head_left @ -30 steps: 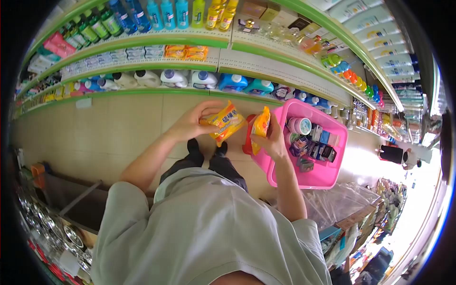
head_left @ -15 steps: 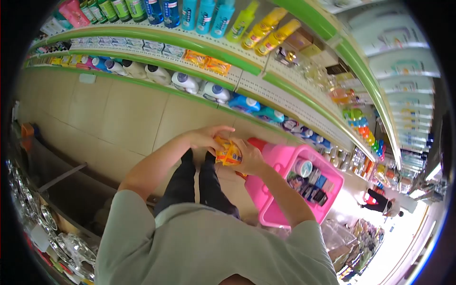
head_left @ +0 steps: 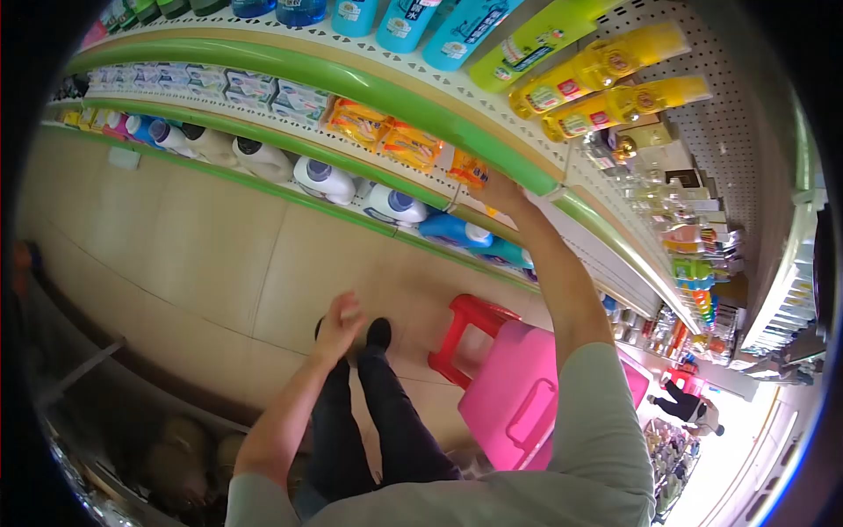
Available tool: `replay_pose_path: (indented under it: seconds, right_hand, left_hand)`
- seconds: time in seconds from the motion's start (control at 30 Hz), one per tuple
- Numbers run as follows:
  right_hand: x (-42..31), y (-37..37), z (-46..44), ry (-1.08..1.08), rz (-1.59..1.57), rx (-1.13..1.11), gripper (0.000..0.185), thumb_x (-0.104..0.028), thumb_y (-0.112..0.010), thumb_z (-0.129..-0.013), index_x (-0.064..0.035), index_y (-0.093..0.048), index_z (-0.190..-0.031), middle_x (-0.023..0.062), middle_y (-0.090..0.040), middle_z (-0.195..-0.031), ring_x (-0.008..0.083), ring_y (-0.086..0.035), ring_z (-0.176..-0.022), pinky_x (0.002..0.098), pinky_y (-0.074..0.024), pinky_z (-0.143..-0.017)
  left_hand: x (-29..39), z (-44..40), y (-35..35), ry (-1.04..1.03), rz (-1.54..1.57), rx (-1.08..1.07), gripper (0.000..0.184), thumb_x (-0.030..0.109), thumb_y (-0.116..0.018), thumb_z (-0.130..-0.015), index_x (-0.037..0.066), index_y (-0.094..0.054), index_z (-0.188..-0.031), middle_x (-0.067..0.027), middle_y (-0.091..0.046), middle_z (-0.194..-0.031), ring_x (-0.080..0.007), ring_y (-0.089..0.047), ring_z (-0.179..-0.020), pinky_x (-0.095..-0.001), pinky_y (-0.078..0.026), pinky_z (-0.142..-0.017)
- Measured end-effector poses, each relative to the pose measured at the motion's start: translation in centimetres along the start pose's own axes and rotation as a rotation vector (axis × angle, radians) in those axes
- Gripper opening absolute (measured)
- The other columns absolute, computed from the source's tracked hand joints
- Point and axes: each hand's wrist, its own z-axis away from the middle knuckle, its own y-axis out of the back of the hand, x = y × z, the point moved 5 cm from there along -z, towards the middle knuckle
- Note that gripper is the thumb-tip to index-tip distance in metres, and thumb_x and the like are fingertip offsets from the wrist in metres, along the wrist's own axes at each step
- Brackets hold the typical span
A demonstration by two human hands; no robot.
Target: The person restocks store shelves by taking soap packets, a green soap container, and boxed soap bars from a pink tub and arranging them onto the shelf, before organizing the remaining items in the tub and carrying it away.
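My right hand (head_left: pixel 497 191) reaches onto the middle shelf and grips an orange packet (head_left: pixel 467 168) near the shelf's front edge. Part of that hand is hidden behind its own wrist and the green shelf edge. Just left of it lie two similar orange packets, one nearer (head_left: pixel 411 145) and one farther (head_left: pixel 356 121). My left hand (head_left: pixel 340 323) hangs over the floor above my shoes, slightly blurred. Its fingers are loosely bent and apart, with nothing visible in them.
A pink tub (head_left: pixel 509 395) stands at my right beside a red stool (head_left: pixel 465 338). White jugs (head_left: pixel 325 179) and blue bottles (head_left: pixel 455 230) line the bottom shelf. Yellow bottles (head_left: pixel 606 70) stand on the upper shelf. A person (head_left: pixel 689 408) is far off at right.
My right hand has moved from in front of my body up to the shelf with the orange packet. My left hand has let go and dropped back. The view has shifted closer to the shelves.
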Motion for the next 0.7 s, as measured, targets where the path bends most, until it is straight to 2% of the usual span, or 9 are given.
replay_pose_path:
  seconds: [0.03, 0.07, 0.13, 0.17, 0.23, 0.27, 0.4, 0.47, 0.7]
  right_hand:
    - [0.3, -0.8, -1.2, 0.002, 0.010, -0.059, 0.067, -0.027, -0.069, -0.061, -0.0071, -0.039, -0.118, 0.0194, -0.051, -0.108, 0.0299, -0.049, -0.102, 0.0384, -0.0403, -0.084]
    - [0.5, -1.6, -2.0, 0.004, 0.023, -0.117, 0.070, -0.026, -0.069, -0.061, -0.0066, -0.038, -0.120, 0.0198, -0.048, -0.111, 0.0295, -0.046, -0.106, 0.0379, -0.0387, -0.087]
    - [0.7, -2.5, -3.0, 0.096, 0.068, -0.016, 0.070, -0.026, -0.070, -0.060, -0.0062, -0.038, -0.120, 0.0197, -0.048, -0.111, 0.0292, -0.046, -0.106, 0.0374, -0.0388, -0.087]
    - [0.8, -2.8, -3.2, 0.186, 0.124, 0.080, 0.070, -0.027, -0.070, -0.060, -0.0058, -0.039, -0.120, 0.0196, -0.048, -0.111, 0.0289, -0.046, -0.105, 0.0369, -0.0389, -0.086]
    - [2.5, -3.9, -4.5, 0.184, 0.101, 0.065, 0.071, -0.028, -0.070, -0.060, -0.0058, -0.039, -0.120, 0.0187, -0.048, -0.112, 0.0283, -0.047, -0.105, 0.0369, -0.0387, -0.087]
    - [3.3, -4.4, -4.9, 0.189, 0.079, 0.053, 0.072, -0.028, -0.071, -0.060, -0.0059, -0.040, -0.120, 0.0178, -0.048, -0.112, 0.0277, -0.047, -0.104, 0.0369, -0.0384, -0.087]
    - [-0.6, 0.6, -1.8, 0.172, -0.001, -0.065, 0.074, -0.031, -0.072, -0.060, -0.0067, -0.038, -0.122, 0.0164, -0.047, -0.116, 0.0274, -0.047, -0.105, 0.0369, -0.0385, -0.087]
    - [-1.1, 1.0, -2.2, 0.169, 0.026, -0.077, 0.075, -0.031, -0.072, -0.060, -0.0069, -0.037, -0.123, 0.0161, -0.046, -0.116, 0.0274, -0.047, -0.106, 0.0366, -0.0384, -0.088]
    - [-2.3, 1.8, -3.6, 0.168, 0.097, -0.142, 0.078, -0.033, -0.072, -0.060, -0.0075, -0.036, -0.124, 0.0153, -0.045, -0.118, 0.0274, -0.045, -0.107, 0.0356, -0.0378, -0.089]
  left_hand:
    - [-4.5, -0.2, 1.7, -0.089, -0.184, 0.065, 0.050, 0.019, -0.058, -0.081, 0.015, -0.035, -0.125, -0.0070, -0.048, -0.115, -0.0130, -0.054, -0.086, -0.0277, -0.044, -0.070]
    - [-6.8, 0.6, 2.5, -0.173, -0.122, 0.167, 0.050, 0.016, -0.062, -0.076, 0.006, -0.039, -0.119, -0.0062, -0.055, -0.097, -0.0125, -0.053, -0.067, -0.0241, -0.044, -0.066]
    - [-8.3, 3.3, 3.2, -0.055, -0.136, 0.188, 0.051, 0.016, -0.062, -0.077, 0.004, -0.037, -0.120, -0.0150, -0.054, -0.103, -0.0152, -0.058, -0.073, -0.0284, -0.047, -0.069]
    - [-8.8, 4.0, 3.4, -0.054, -0.140, 0.184, 0.051, 0.016, -0.062, -0.077, 0.004, -0.037, -0.120, -0.0150, -0.054, -0.103, -0.0152, -0.058, -0.073, -0.0284, -0.047, -0.069]
    - [-9.7, 5.1, 3.5, -0.013, -0.198, 0.174, 0.053, 0.015, -0.061, -0.078, 0.013, -0.035, -0.123, -0.0101, -0.053, -0.106, -0.0089, -0.051, -0.066, -0.0230, -0.045, -0.058]
    - [-10.4, 5.2, 3.7, 0.005, -0.259, 0.193, 0.052, 0.013, -0.062, -0.078, 0.012, -0.036, -0.123, -0.0094, -0.054, -0.105, -0.0072, -0.047, -0.062, -0.0231, -0.046, -0.059]
    - [-9.9, 5.5, 3.7, -0.004, -0.261, 0.207, 0.050, 0.013, -0.061, -0.078, 0.012, -0.037, -0.122, -0.0097, -0.054, -0.104, -0.0086, -0.051, -0.067, -0.0243, -0.046, -0.063]
    - [-9.2, 5.2, 3.7, -0.031, -0.138, 0.189, 0.053, 0.015, -0.060, -0.078, 0.007, -0.034, -0.123, -0.0157, -0.051, -0.110, -0.0203, -0.058, -0.083, -0.0310, -0.047, -0.072]
    - [-8.7, 4.3, 4.3, -0.028, -0.135, 0.217, 0.051, 0.013, -0.060, -0.079, 0.008, -0.034, -0.123, -0.0158, -0.051, -0.110, -0.0208, -0.057, -0.085, -0.0311, -0.047, -0.073]
